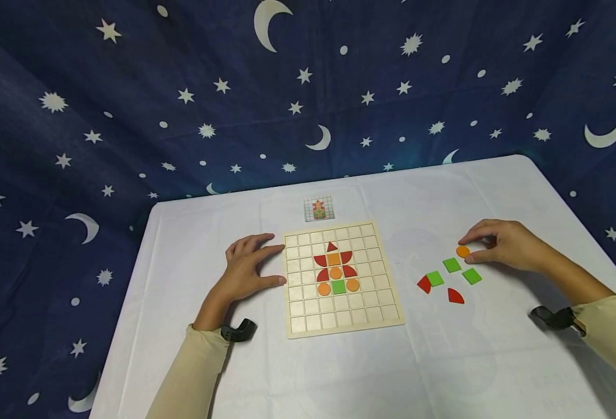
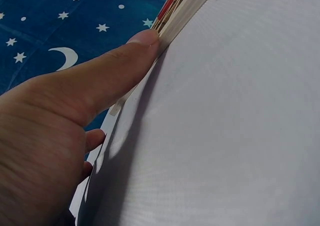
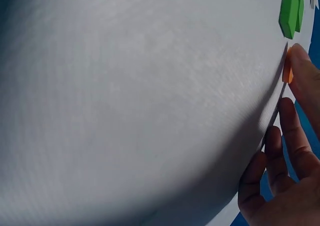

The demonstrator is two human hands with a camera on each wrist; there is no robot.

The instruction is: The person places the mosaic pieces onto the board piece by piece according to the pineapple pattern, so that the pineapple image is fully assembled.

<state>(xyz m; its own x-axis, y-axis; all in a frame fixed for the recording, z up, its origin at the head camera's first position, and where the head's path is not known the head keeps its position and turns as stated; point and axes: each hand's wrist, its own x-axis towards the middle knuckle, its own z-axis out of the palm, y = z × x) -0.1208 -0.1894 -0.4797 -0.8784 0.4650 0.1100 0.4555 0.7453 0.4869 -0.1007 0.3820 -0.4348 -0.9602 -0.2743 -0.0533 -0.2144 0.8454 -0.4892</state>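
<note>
A wooden grid board (image 1: 313, 323) lies on the table, bearing a red triangle (image 1: 331, 247), an orange square (image 1: 334, 259), red quarter circles (image 1: 350, 271), orange discs (image 1: 324, 288) and a green square (image 1: 338, 286). My left hand (image 1: 247, 267) touches the board's left edge with thumb and index fingertips, fingers spread; the left wrist view shows its thumb (image 2: 115, 71) against the edge. Off to the right, my right hand (image 1: 512, 244) pinches a loose orange disc (image 1: 462, 251) between thumb and index finger, at the tabletop. In the right wrist view that disc (image 3: 287, 68) is seen edge-on.
Loose green squares (image 1: 451, 265) lie just left of and below the right hand. Beside them are a red quarter circle (image 1: 455, 296) and another red piece (image 1: 424, 284) touching a green square. A small pattern card (image 1: 319, 208) lies behind the board. A starry curtain (image 1: 266, 81) hangs behind the table.
</note>
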